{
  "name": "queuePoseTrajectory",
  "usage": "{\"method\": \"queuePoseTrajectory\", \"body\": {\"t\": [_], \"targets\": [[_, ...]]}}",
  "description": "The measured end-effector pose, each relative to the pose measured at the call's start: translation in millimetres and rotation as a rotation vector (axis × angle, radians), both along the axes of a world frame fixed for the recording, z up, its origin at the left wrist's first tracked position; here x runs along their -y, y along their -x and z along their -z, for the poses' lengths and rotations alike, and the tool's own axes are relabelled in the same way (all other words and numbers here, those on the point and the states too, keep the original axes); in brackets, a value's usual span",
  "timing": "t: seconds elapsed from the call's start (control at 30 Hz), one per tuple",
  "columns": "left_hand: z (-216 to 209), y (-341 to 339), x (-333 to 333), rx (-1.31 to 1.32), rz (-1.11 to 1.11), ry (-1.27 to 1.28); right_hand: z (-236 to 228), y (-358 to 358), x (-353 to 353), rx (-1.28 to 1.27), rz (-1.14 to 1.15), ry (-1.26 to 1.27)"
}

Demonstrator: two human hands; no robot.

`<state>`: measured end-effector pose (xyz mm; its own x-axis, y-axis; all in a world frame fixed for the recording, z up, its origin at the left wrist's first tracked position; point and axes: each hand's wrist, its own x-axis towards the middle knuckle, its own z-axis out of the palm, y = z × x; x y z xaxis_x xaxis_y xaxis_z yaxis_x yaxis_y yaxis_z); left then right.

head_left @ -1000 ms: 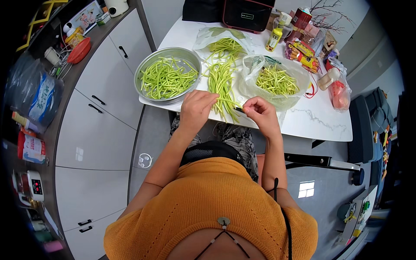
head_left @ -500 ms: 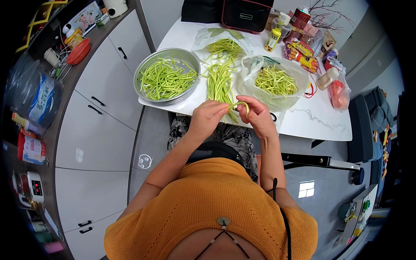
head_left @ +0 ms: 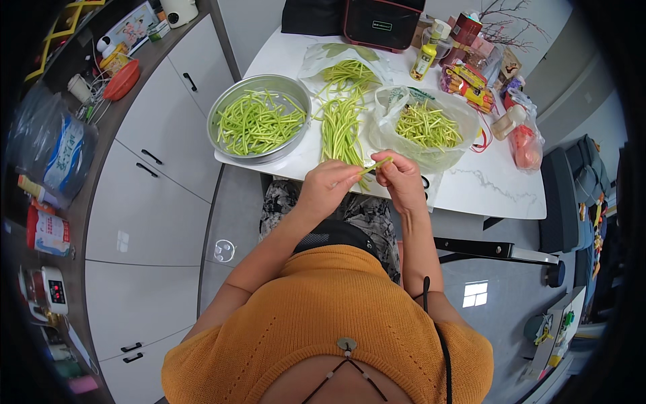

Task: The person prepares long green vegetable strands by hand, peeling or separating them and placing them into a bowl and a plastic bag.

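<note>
My left hand [head_left: 328, 188] pinches one end of a thin green vegetable stem [head_left: 375, 165]. Closed on its other end is my right hand [head_left: 402, 184], and both hands are at the near table edge. Beyond them lies a bundle of long green stems [head_left: 340, 129], its far part running into an open plastic bag [head_left: 313, 62]. To the left, a round metal basin [head_left: 250, 159] contains many shorter stem pieces [head_left: 259, 122]. At the right, a clear plastic bag [head_left: 437, 159] holds more short, paler pieces [head_left: 428, 126]. Beside my right hand shows a black loop handle [head_left: 425, 182], mostly hidden.
On the white table [head_left: 498, 185] stand a yellow bottle [head_left: 423, 60], a black-and-red box-like appliance [head_left: 382, 25], packaged sausages [head_left: 468, 86] and a jar [head_left: 508, 122]. White cabinets [head_left: 151, 209] curve along the left. A dark metal bar [head_left: 478, 247] extends below the table at the right.
The stem, bent in an arch between my hands before, is now straighter and shows a shorter length. My right fingers have closed in around its end; the left hand has shifted slightly right.
</note>
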<state>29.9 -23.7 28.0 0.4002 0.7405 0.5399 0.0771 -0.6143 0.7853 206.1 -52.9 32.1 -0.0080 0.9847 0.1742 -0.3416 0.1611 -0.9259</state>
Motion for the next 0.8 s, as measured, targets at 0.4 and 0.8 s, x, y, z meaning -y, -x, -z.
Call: {"method": "queuePoseTrajectory", "body": {"t": [0.4, 0.8], "targets": [[0, 0, -1, -0.045, -0.009, 0.189, 0, -3, -3, 0.054, 0.160, 0.017], [2, 5, -6, -0.029, -0.046, 0.157, -9, -7, 3, -0.101, -0.241, 0.014]]}}
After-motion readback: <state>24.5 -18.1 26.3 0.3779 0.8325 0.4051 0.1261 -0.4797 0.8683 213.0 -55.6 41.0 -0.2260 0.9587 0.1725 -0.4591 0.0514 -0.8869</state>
